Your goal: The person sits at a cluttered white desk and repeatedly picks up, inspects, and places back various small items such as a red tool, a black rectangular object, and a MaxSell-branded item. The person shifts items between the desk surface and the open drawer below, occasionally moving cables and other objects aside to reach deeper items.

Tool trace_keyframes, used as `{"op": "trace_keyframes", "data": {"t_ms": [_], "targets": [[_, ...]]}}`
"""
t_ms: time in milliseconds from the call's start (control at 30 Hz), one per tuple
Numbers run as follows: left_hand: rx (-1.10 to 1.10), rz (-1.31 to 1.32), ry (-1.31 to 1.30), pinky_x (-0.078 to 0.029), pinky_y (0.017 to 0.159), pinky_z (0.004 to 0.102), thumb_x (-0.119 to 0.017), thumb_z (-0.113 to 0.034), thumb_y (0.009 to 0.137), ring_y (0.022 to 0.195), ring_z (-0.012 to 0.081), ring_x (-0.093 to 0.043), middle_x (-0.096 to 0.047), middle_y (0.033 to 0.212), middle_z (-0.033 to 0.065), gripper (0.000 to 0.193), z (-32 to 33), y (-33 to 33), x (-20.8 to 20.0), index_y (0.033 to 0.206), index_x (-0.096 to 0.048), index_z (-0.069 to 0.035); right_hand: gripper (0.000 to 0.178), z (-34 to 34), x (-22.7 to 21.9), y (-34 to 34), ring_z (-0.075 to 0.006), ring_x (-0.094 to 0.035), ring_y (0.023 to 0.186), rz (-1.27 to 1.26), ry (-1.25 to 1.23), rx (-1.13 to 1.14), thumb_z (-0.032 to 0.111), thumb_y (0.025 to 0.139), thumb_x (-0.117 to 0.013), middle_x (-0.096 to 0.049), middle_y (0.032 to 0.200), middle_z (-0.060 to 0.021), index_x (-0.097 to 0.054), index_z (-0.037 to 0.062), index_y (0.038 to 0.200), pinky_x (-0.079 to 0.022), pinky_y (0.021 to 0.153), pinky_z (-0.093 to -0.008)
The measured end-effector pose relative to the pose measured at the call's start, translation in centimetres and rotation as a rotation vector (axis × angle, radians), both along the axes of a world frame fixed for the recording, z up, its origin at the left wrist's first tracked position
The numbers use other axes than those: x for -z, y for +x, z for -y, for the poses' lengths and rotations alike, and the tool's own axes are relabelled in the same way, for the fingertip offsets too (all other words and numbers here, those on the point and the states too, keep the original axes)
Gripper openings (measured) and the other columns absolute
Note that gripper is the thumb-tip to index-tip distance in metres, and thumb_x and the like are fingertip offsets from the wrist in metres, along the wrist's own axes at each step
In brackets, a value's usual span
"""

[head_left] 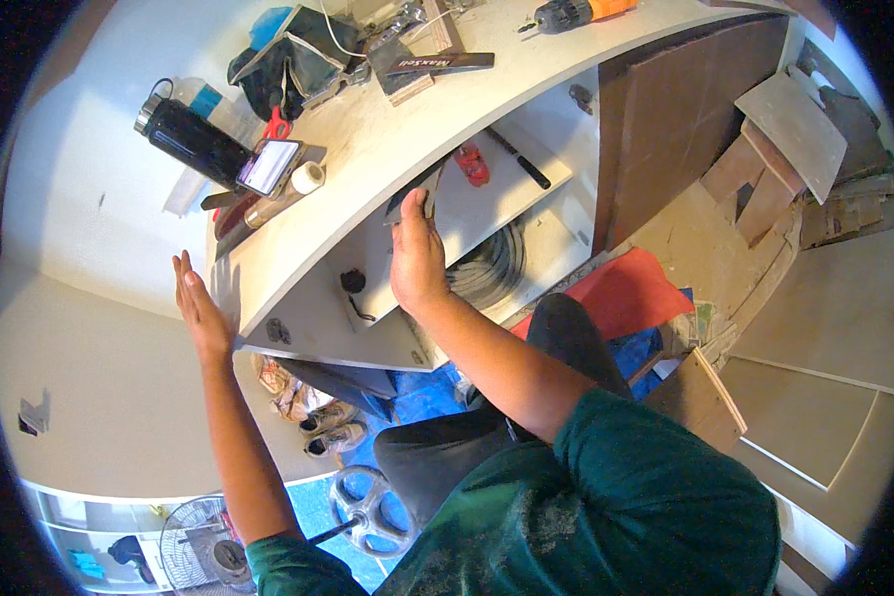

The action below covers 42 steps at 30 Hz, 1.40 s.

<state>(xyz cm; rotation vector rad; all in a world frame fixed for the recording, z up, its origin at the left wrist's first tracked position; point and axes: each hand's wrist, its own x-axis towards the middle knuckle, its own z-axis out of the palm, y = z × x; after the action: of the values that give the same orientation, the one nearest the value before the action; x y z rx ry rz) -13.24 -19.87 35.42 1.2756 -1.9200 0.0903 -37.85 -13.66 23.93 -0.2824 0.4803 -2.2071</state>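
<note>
I judged the open-fronted white cabinet (363, 164) unfinished: left hand (204, 316), fingers straight and empty; right hand (417, 260) gripping a flat grey piece (431, 185).

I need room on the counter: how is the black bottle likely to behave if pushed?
The black bottle may tip, being tall and narrow. Its round body would probably roll once over. The phone, seemingly propped against its base, could slip if the bottle shifts.
</note>
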Motion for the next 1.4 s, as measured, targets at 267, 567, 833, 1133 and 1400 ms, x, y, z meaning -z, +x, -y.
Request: {"op": "trace_keyframes", "data": {"t_ms": [267, 567, 833, 1133, 1400], "targets": [[-0.021, 0.016, 0.002, -0.023, 0.113, 0.0434, -0.020, -0.054, 0.099, 0.141, 0.0344, -0.024, -0.026, 0.152, 0.0215, 0.069, 0.2, 0.1, -0.3, 0.143, -0.038, -0.004, 0.074, 1.6, -0.4, -3.2, -0.0161, -0.035, 0.125, 0.017, -0.071, 0.128, 0.058, 0.093, -0.049, -0.041, 0.140, -0.0077, -0.035, 0.0021, 0.140, -0.025, 0.104, -0.0280], [-0.049, 0.034, -0.011, -0.021, 0.113, 0.0447, -0.019, -0.053, 0.099, 0.141, 0.0344, -0.023, -0.025, 0.152, 0.0210, 0.068, -0.1, -0.2, -0.2, 0.143, -0.038, -0.004, 0.083, 0.9, -1.6, -5.6, -0.0178, -0.030, 0.131, -0.007, -0.191, 0.074, 0.061, 0.093, -0.044, -0.034, 0.146, -0.0085, -0.026, -0.0003, 0.145, -0.019, 0.110, -0.0309], [-0.009, 0.000, -0.008, -0.020, 0.114, 0.0447, -0.015, -0.054, 0.099, 0.142, 0.0337, -0.020, -0.021, 0.154, 0.0199, 0.070, 0.7, 0.9, 0.2, 0.144, -0.036, -0.005, 0.080, 0.7, -0.2, -4.2, -0.0145, -0.033, 0.127, -0.027, -0.087, 0.020, 0.055, 0.095, -0.046, -0.031, 0.148, -0.0037, -0.018, 0.0025, 0.149, -0.023, 0.105, -0.0284], [0.004, -0.017, -0.006, -0.016, 0.115, 0.0451, -0.013, -0.058, 0.098, 0.143, 0.0328, -0.018, -0.019, 0.155, 0.0190, 0.074, 0.9, 0.7, 0.0, 0.145, -0.034, -0.006, 0.080, 0.3, -0.9, -3.6, -0.0193, -0.009, 0.144, 0.026, -0.246, 0.055, 0.053, 0.096, -0.044, -0.013, 0.158, -0.0054, -0.010, 0.0056, 0.151, -0.003, 0.116, -0.0350], [-0.050, 0.015, -0.009, -0.014, 0.115, 0.0452, -0.013, -0.063, 0.096, 0.144, 0.0319, -0.016, -0.017, 0.156, 0.0175, 0.078, 0.2, 0.0, -0.3, 0.146, -0.034, -0.007, 0.073, 2.3, -1.9, -12.4, -0.0201, -0.023, 0.138, 0.057, -0.266, 0.166, 0.058, 0.094, -0.043, -0.028, 0.151, -0.0089, -0.027, 0.0087, 0.145, -0.013, 0.113, -0.0366]]}}
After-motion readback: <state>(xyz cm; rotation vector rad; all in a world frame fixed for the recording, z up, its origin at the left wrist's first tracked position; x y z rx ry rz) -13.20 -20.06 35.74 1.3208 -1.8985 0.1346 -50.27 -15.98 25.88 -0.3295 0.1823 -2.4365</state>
